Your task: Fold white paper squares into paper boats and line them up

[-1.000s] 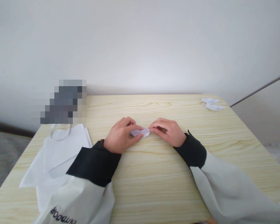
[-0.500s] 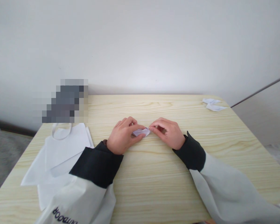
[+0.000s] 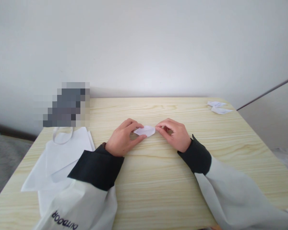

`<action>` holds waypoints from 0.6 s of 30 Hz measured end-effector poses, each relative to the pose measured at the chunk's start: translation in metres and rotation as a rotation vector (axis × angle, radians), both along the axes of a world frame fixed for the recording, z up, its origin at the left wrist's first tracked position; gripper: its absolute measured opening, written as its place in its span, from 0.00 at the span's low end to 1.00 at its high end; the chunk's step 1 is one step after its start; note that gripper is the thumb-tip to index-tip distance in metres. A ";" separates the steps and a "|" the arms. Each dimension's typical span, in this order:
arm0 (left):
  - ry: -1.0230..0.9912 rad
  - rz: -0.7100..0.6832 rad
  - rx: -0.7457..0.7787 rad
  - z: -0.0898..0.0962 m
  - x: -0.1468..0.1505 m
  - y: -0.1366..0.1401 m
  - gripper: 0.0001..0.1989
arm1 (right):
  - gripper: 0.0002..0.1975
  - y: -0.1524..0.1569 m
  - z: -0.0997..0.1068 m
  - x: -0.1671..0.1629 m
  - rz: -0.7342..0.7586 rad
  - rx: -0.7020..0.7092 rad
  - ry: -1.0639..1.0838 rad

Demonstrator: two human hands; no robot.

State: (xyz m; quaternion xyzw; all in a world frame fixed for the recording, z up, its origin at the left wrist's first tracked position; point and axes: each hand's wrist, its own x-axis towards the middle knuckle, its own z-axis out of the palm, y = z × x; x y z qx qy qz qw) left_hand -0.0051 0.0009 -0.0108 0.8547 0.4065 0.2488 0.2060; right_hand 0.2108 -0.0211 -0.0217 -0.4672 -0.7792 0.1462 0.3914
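Between my hands, over the middle of the table, is a small folded white paper piece (image 3: 147, 130) with a pointed left end. My left hand (image 3: 124, 135) holds its left part, thumb along the near edge and fingers along the far edge. At the paper's right end, my right hand (image 3: 174, 132) pinches the tip between thumb and fingers. Two similar folded paper pieces (image 3: 220, 110) lie together near the table's far right corner.
White paper sheets (image 3: 64, 153) lie stacked at an angle on the left, partly under my left sleeve, with a pale ring-shaped band (image 3: 62, 138) on top. Behind them is a dark pixelated object (image 3: 66, 107). A white wall (image 3: 148, 48) borders the wooden table's (image 3: 156, 191) far edge.
My left hand has shifted slightly left and its thumb and fingers have spread, so more of the folded paper shows. My right hand keeps its pinch, moving barely at all.
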 end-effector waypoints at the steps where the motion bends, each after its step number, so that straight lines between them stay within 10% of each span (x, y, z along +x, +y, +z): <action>1: -0.009 0.010 -0.004 0.000 -0.001 0.000 0.14 | 0.07 0.001 0.000 0.001 -0.012 0.009 -0.001; 18: -0.023 0.066 -0.019 -0.008 -0.005 0.006 0.18 | 0.07 0.004 -0.004 0.002 -0.154 -0.059 0.041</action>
